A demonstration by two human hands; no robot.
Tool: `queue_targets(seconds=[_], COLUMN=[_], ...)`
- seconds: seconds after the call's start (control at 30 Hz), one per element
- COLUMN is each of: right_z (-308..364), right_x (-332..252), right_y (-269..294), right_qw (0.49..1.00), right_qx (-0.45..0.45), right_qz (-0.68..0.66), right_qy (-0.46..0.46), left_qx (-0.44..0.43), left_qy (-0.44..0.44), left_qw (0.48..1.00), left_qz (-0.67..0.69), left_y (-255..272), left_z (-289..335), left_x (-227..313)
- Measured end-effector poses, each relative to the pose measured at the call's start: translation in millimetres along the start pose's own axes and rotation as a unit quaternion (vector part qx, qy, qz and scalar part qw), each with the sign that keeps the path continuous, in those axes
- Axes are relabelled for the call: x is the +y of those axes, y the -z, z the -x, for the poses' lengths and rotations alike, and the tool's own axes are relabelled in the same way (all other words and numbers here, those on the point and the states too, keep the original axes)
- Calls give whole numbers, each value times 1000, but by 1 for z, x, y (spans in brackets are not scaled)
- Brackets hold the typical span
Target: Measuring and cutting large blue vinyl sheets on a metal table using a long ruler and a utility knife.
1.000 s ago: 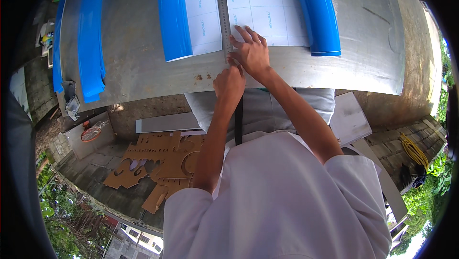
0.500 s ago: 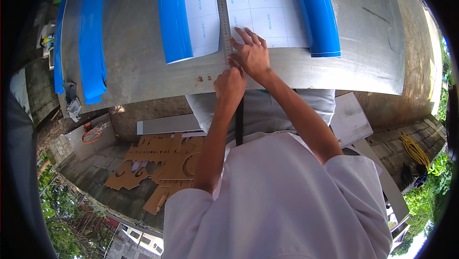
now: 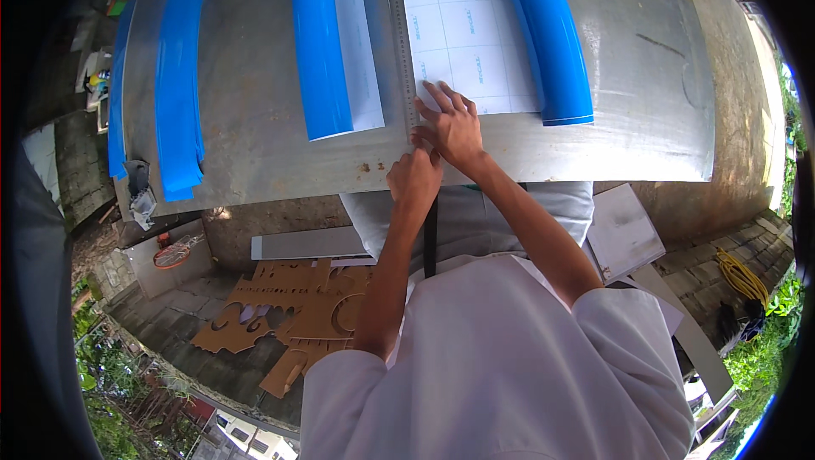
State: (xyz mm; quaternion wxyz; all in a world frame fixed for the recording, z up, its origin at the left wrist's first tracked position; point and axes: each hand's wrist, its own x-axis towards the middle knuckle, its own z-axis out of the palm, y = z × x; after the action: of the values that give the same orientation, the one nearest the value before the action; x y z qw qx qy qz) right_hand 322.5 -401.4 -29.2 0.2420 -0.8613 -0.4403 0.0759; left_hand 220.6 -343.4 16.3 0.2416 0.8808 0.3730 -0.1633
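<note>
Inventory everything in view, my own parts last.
Table: one, grey, centre
Curled sheets: two, blue and white, on table
Ruler: one, grey, between them
Strips: two seen, blue, table's left
Cut-out boards: several, brown, lower left
Panels: several, grey, lower left and right
Hoop: one, orange, lower left
Coil: one, yellow, far right
Greenery: uncounted, green, lower corners
Shirt: one, white, bottom centre
Trousers: one, grey, table edge
Left hand: one, at ruler's near end
Right hand: one, over right sheet

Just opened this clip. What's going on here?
A person is working at a grey worktop. The right hand spreads over a ruler and the near edge of a white-faced sheet; the left hand is at the ruler's near end, its grip hidden. Worktop shows between the ruler and a blue-and-white piece to its left.
</note>
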Motion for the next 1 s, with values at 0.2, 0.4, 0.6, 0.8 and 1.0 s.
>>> queue_targets(seconds=[0.2, 0.4, 0.6, 0.8, 1.0], right_z=[8, 6, -4, -4, -1], right_x=[17, 128, 153, 149, 157], right_y=[45, 140, 150, 129, 156], right_qw=[984, 926, 925, 935, 919], right_qx=[163, 211, 92, 117, 128], right_qz=[-55, -55, -175, -113, -146], right_qy=[-38, -308, -325, -316, -344], left_qx=[-6, -36, -23, 15, 14], left_qy=[5, 6, 50, 83, 104], left_qw=[999, 999, 998, 995, 993], left_qz=[-34, -39, -38, -44, -47], left_y=[-12, -16, -12, -7, -11], left_z=[6, 18, 6, -18, -20], left_x=[-13, -2, -11, -34, -50])
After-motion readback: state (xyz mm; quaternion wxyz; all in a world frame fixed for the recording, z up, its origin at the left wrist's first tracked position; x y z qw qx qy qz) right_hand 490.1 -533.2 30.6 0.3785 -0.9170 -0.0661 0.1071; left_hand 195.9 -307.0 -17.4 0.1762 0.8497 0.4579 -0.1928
